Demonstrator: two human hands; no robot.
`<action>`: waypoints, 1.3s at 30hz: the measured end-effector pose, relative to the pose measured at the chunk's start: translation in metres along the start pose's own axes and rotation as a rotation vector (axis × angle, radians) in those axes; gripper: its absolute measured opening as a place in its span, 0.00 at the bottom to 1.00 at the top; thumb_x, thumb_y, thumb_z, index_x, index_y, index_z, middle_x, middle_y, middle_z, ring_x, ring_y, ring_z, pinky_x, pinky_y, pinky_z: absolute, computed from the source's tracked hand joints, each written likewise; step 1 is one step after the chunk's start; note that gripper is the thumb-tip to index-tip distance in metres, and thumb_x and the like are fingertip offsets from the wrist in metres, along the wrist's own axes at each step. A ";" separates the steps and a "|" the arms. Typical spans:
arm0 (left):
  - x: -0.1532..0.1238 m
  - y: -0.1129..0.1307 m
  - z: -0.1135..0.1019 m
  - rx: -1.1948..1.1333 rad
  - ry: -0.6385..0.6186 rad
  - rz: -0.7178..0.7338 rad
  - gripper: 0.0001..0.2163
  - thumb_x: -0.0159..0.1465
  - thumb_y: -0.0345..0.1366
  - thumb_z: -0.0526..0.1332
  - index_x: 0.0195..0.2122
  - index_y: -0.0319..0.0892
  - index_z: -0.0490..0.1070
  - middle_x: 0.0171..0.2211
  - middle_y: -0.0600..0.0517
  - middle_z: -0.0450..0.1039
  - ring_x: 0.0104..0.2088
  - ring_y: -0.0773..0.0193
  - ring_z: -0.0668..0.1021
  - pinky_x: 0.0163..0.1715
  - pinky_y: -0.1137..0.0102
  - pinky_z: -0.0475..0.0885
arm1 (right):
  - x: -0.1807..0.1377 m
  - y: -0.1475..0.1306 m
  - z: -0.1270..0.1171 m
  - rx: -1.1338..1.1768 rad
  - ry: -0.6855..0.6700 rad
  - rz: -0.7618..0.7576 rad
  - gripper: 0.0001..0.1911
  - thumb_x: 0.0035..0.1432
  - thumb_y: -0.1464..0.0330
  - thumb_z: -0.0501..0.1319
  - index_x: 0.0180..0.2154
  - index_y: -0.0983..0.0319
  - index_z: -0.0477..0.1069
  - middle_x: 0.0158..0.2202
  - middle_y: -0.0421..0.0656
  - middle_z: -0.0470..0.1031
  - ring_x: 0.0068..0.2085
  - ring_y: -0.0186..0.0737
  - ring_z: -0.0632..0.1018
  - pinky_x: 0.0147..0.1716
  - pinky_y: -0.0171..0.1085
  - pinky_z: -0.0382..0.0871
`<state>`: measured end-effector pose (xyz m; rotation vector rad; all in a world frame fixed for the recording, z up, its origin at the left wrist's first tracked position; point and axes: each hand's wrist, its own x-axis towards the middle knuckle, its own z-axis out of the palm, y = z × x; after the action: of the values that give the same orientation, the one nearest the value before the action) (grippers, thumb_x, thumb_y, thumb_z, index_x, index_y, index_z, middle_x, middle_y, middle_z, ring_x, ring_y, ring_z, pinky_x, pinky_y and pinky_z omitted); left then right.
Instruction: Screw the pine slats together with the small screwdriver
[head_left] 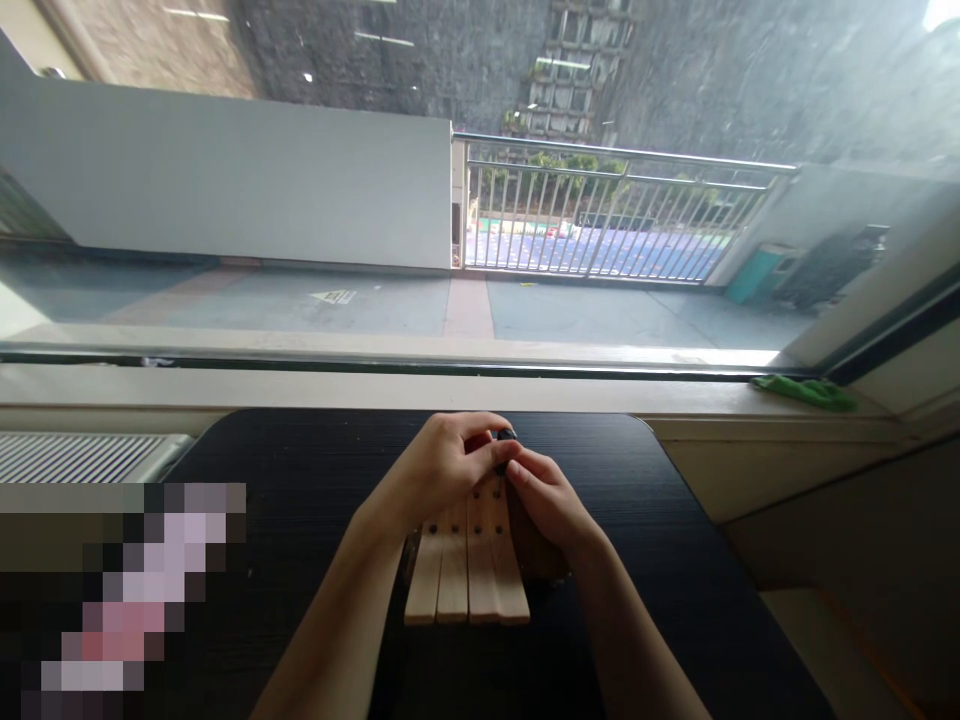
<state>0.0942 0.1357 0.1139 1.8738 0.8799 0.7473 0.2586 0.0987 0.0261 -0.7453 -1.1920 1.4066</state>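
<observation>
A fan of several pale wooden slats [466,568], each with small holes, lies on the black table [300,480] in front of me. My left hand [435,465] is curled over the far end of the slats. My right hand [544,500] grips the right side of the slats, over a darker wooden piece [534,555]. The fingertips of both hands meet on a small black knob [505,437] at the far end of the slats. What lies under my palms is hidden.
Beyond the table runs a pale window sill [375,390] under a large window. A green cloth [806,390] lies on the sill at the right. A ribbed radiator [75,455] sits left of the table. A blurred patch covers the lower left.
</observation>
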 end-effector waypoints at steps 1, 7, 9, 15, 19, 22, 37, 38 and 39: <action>0.000 0.000 0.000 -0.002 -0.007 -0.002 0.15 0.63 0.47 0.61 0.40 0.41 0.77 0.26 0.53 0.73 0.27 0.67 0.71 0.27 0.74 0.65 | 0.000 0.000 0.000 -0.001 -0.004 0.004 0.13 0.62 0.59 0.62 0.45 0.56 0.79 0.53 0.44 0.73 0.57 0.47 0.70 0.54 0.41 0.64; 0.001 -0.001 0.000 0.017 -0.030 0.000 0.16 0.65 0.48 0.59 0.39 0.40 0.77 0.26 0.52 0.72 0.27 0.66 0.71 0.27 0.73 0.64 | 0.000 0.002 -0.002 0.041 -0.009 0.031 0.13 0.61 0.60 0.63 0.46 0.55 0.79 0.57 0.43 0.71 0.59 0.48 0.68 0.54 0.41 0.64; 0.001 -0.002 0.000 0.028 -0.028 0.005 0.16 0.65 0.48 0.58 0.40 0.41 0.77 0.25 0.53 0.71 0.26 0.67 0.70 0.26 0.74 0.64 | 0.000 0.002 -0.002 0.039 -0.008 0.036 0.13 0.61 0.60 0.63 0.46 0.56 0.79 0.56 0.43 0.71 0.58 0.47 0.69 0.54 0.41 0.64; 0.001 -0.004 0.002 0.031 -0.012 -0.008 0.18 0.65 0.49 0.58 0.46 0.41 0.75 0.25 0.53 0.72 0.26 0.67 0.71 0.26 0.73 0.65 | 0.001 0.000 0.000 0.036 0.006 0.030 0.13 0.60 0.60 0.64 0.45 0.56 0.79 0.54 0.43 0.73 0.53 0.46 0.73 0.52 0.41 0.66; 0.002 -0.004 0.001 0.059 0.004 0.008 0.18 0.65 0.49 0.58 0.47 0.42 0.76 0.26 0.53 0.73 0.26 0.67 0.73 0.26 0.73 0.65 | 0.001 0.000 0.000 0.023 0.009 0.021 0.14 0.60 0.60 0.64 0.46 0.57 0.79 0.53 0.44 0.74 0.52 0.46 0.73 0.52 0.42 0.66; 0.003 -0.005 -0.002 0.069 0.035 0.034 0.17 0.64 0.49 0.60 0.46 0.42 0.76 0.27 0.53 0.74 0.27 0.67 0.73 0.27 0.73 0.67 | 0.001 0.002 -0.001 0.029 0.009 0.017 0.12 0.60 0.61 0.64 0.44 0.57 0.79 0.52 0.44 0.74 0.52 0.46 0.73 0.51 0.42 0.66; 0.003 0.000 0.000 0.101 0.150 0.060 0.14 0.60 0.46 0.65 0.39 0.39 0.75 0.24 0.54 0.71 0.24 0.68 0.70 0.24 0.73 0.65 | 0.000 -0.001 0.002 0.022 0.056 0.039 0.12 0.57 0.60 0.66 0.42 0.58 0.79 0.46 0.44 0.76 0.47 0.44 0.75 0.48 0.42 0.68; 0.003 0.000 0.000 0.099 0.147 0.063 0.14 0.60 0.46 0.64 0.39 0.39 0.75 0.24 0.54 0.71 0.24 0.68 0.70 0.24 0.73 0.65 | 0.000 -0.001 0.002 0.027 0.061 0.046 0.13 0.57 0.60 0.66 0.42 0.58 0.79 0.45 0.44 0.77 0.47 0.44 0.75 0.47 0.42 0.68; 0.003 0.000 0.000 0.096 0.143 0.066 0.14 0.61 0.46 0.64 0.39 0.39 0.76 0.24 0.54 0.71 0.24 0.68 0.70 0.25 0.73 0.65 | 0.000 0.000 0.002 0.030 0.067 0.052 0.13 0.57 0.60 0.66 0.43 0.58 0.79 0.45 0.44 0.77 0.46 0.44 0.75 0.47 0.42 0.68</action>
<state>0.0958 0.1381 0.1141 1.9605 0.9625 0.9031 0.2569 0.0984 0.0267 -0.8010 -1.1043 1.4288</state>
